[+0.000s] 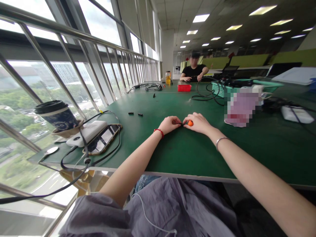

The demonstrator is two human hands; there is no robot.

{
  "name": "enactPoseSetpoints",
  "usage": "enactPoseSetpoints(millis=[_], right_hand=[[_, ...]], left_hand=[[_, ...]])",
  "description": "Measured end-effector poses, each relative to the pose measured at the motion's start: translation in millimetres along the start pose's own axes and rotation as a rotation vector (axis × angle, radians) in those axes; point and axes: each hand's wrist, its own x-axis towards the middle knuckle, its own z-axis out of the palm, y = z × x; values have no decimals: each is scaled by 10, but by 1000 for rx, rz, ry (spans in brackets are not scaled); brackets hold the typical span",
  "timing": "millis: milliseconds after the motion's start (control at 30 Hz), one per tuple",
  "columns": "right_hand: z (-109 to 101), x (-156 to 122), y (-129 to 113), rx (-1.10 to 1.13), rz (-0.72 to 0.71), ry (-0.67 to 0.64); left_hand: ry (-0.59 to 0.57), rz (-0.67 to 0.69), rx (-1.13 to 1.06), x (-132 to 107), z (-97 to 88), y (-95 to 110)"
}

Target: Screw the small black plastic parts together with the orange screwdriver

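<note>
My left hand [170,124] and my right hand [197,122] meet just above the green table, fingertips almost touching. The left fingers pinch a small black piece [182,124], mostly covered by the fingertips. Curled in my right hand is an orange, round-ended object [190,122]; its other end is hidden, and I cannot tell whether it joins the black piece. Two short black parts [130,113] [140,115] lie on the table beyond my left hand, and another small black part [154,95] is farther off.
On the left are a paper coffee cup [58,117], a white power bank [86,133], a phone [103,140] and looping cables. Toward the far side stand a red box [184,88], a jar [168,77] and a teal basket [218,89]. A person [194,70] sits opposite.
</note>
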Motion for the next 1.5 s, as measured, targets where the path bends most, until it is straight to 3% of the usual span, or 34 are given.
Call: enactPoseSetpoints(millis=[733, 867, 1133, 1500], right_hand=[[-54, -18, -63, -30, 3, -36], [-50, -10, -56, -35, -7, -48], [-69, -22, -92, -29, 4, -32], [-54, -18, -70, 6, -44, 19]], left_hand=[[-19, -29, -119, 5, -3, -5], [-22, -14, -44, -7, -5, 20], [39, 109, 423, -77, -75, 175], [38, 12, 277, -48, -90, 127]])
